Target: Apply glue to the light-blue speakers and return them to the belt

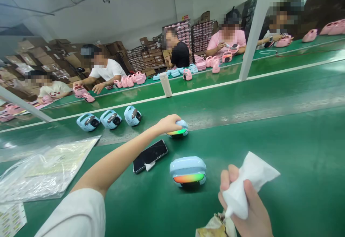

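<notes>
My left hand (169, 123) reaches forward, its fingers closed over the top of a small light-blue portable speaker (182, 125) with a lit orange-to-green strip. Nearer to me stands a second light-blue speaker (188, 163), upright and untouched, its strip glowing red through green. In my right hand (250, 208) is a crumpled white cloth (249, 179), pinched between thumb and fingers. Just below that hand lies a stained, brownish-white crumpled piece (214, 228), partly cut off by the frame. A black phone (151, 155) with a white scrap on its edge rests beside my left forearm.
Three more blue speakers (110, 119) stand in a row on the belt (215, 116) beyond the bench. Clear plastic bags with sheets (54, 168) lie at left. A beige bottle (165, 85) stands farther off. Several people work across the line among pink units (129, 80).
</notes>
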A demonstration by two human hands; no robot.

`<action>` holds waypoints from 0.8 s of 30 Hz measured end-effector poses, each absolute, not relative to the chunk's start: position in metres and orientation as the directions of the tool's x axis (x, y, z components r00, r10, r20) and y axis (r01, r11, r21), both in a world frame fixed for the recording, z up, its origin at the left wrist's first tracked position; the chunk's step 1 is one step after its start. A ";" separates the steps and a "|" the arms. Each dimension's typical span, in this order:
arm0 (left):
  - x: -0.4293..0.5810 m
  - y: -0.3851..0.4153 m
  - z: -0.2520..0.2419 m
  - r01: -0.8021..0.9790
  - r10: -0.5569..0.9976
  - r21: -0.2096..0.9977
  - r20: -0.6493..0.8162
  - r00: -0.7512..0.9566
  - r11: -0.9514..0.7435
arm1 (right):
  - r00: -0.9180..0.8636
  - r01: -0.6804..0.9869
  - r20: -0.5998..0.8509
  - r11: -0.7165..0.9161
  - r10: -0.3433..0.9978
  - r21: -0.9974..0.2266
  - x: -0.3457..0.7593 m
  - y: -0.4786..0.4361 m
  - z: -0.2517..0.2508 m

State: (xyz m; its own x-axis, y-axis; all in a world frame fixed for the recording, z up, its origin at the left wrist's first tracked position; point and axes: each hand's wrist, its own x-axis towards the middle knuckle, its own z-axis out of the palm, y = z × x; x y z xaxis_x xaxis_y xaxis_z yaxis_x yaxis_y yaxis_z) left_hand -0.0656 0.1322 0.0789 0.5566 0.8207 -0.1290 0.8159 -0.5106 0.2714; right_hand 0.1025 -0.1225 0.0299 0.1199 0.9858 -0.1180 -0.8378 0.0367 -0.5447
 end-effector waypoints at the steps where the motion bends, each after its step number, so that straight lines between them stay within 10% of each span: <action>1: -0.067 0.133 0.078 0.808 0.820 0.317 -0.135 0.556 -0.497 | 0.122 -0.834 -0.117 0.038 0.986 -0.550 0.103 -0.123 0.030; 24: -0.070 0.115 0.018 0.359 0.945 0.890 0.193 0.265 -0.282 | 0.147 -0.821 -0.103 0.064 0.984 -0.567 0.107 -0.117 0.028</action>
